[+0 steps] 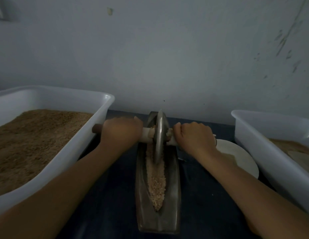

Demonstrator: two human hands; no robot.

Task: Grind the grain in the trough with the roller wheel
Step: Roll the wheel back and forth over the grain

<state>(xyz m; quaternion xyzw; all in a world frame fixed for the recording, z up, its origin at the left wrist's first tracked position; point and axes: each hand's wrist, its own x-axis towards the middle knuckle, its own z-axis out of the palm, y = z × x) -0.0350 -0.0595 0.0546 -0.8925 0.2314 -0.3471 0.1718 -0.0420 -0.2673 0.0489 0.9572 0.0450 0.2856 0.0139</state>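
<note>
A long metal trough (173,200) lies lengthwise on the dark table, running away from me. Pale crushed grain (157,183) fills its groove. The metal roller wheel (159,135) stands upright in the groove toward the far end, on a wooden axle handle (95,129) that crosses the trough. My left hand (121,131) grips the axle left of the wheel. My right hand (193,135) grips it on the right side. Both arms reach forward over the table.
A white plastic tub (91,133) full of brown grain sits at the left, close to the handle's end. Another white tub (257,144) stands at the right. A white round plate (240,157) lies between it and the trough. A wall rises just behind.
</note>
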